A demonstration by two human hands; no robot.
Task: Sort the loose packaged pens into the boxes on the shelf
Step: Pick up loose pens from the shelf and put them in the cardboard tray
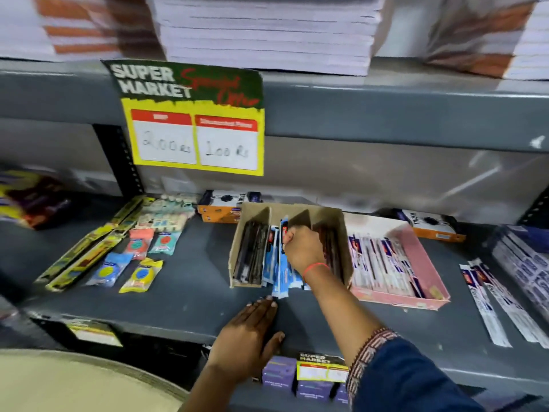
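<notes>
While the left hand is lying flat and empty, the right hand is pinching light, slippery blue pen packets mid-length in the cardboard box.

On the dark grey shelf, a brown cardboard box holds black packets at its left side and blue-and-white pen packets in the middle, while the pink box beside it holds white packets with navy and red print. A yellow sign with a dark green top, white and red lettering and red-headed white panels hangs from the grey upper shelf edge. The right wrist wears a red thread, and the sleeve is dark blue with a red-and-white patterned cuff.
</notes>
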